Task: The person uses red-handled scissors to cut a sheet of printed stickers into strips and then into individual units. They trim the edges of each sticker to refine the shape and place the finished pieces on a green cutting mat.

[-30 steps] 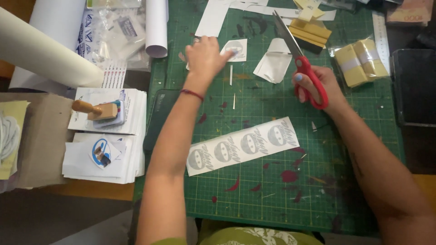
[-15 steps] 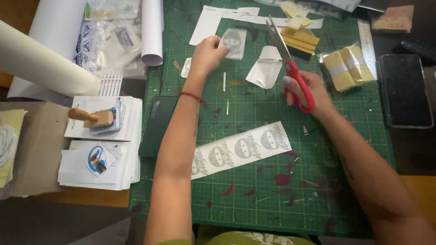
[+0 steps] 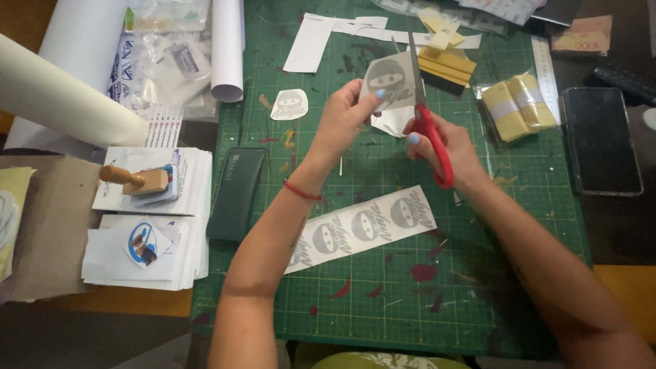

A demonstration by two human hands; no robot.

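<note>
Sticker (image 3: 384,80) pinched in left hand (image 3: 345,116), just beside right hand (image 3: 441,140) gripping scissors (image 3: 427,116)

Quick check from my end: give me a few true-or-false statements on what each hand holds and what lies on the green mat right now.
1. The right hand holds red-handled scissors. True.
2. The left hand holds a single sticker up at the scissor blades. True.
3. The strip of stickers is in the left hand. False: it lies flat on the green cutting mat, below both hands.
4. The dark phone lies left of the mat. False: it lies to the right of it.
5. A wooden-handled stamp rests on a stack of white paper left of the mat. True.
</note>
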